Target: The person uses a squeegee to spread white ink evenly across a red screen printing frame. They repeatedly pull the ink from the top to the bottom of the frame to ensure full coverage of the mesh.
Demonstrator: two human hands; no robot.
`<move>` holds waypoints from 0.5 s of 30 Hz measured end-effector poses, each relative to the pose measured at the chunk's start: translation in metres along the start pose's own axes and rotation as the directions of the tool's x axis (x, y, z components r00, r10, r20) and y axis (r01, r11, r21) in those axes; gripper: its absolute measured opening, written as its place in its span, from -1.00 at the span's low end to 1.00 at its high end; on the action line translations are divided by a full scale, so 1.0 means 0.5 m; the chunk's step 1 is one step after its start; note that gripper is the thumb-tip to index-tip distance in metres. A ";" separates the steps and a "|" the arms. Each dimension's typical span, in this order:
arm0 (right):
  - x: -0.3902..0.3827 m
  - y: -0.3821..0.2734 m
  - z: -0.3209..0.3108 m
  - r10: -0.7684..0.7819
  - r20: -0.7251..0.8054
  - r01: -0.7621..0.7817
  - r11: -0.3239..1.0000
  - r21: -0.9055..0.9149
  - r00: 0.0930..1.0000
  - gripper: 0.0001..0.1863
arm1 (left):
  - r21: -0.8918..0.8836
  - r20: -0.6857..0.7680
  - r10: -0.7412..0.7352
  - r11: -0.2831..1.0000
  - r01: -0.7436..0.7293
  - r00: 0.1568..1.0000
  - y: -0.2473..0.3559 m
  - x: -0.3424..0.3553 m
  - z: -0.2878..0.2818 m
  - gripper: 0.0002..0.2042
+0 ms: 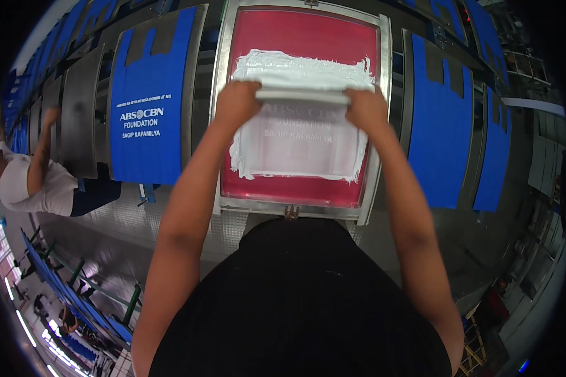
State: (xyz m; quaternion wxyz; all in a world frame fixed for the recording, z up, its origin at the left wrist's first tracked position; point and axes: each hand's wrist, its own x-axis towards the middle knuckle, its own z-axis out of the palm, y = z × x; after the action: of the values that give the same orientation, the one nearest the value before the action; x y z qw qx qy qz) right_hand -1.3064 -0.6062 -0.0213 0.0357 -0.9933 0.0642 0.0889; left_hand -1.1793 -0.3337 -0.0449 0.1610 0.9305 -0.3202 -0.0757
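My left hand and my right hand are closed around the two ends of a pale squeegee. It lies crosswise over a silk-screen frame with metal edges and red mesh. Thick white ink is heaped on the far side of the squeegee. On the near side a thinner whitish film covers the middle of the mesh, and faint lettering shows through it. White ridges of ink border this patch left and right. The squeegee's lower edge is blurred.
A blue cut fabric panel with white print lies on a board to the left. Another blue panel lies to the right, with more beyond. A person in a white shirt stands at the far left. Metal floor plates show below.
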 end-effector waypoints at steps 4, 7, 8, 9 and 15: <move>0.011 0.041 -0.064 0.006 0.053 -0.010 0.996 0.085 0.999 -0.61 | 0.020 0.117 -0.034 0.999 0.032 0.993 0.054 0.033 -0.054 -0.68; -0.159 0.003 -0.081 -0.043 0.188 0.019 0.992 0.124 0.981 -0.59 | 0.006 0.257 -0.035 0.999 0.035 0.966 0.086 -0.141 -0.055 -0.62; -0.203 -0.025 -0.101 -0.035 0.278 -0.014 0.985 0.174 0.960 -0.59 | -0.049 0.207 -0.020 0.998 0.031 0.978 0.102 -0.210 -0.048 -0.60; -0.268 -0.012 -0.007 -0.123 0.023 0.116 0.974 0.193 0.992 -0.58 | -0.096 0.121 0.044 0.995 -0.033 0.992 0.086 -0.278 0.008 -0.62; -0.124 -0.030 0.062 -0.037 -0.014 0.039 0.990 0.134 0.999 -0.65 | -0.057 0.018 0.076 0.996 -0.074 0.997 0.009 -0.121 0.032 -0.73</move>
State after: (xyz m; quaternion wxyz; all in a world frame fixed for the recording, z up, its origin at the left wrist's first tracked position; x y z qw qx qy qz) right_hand -1.3703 -0.5811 -0.0397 0.1040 -0.9902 0.0513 0.0782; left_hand -1.2332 -0.3036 -0.0562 0.1865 0.9121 -0.3543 -0.0881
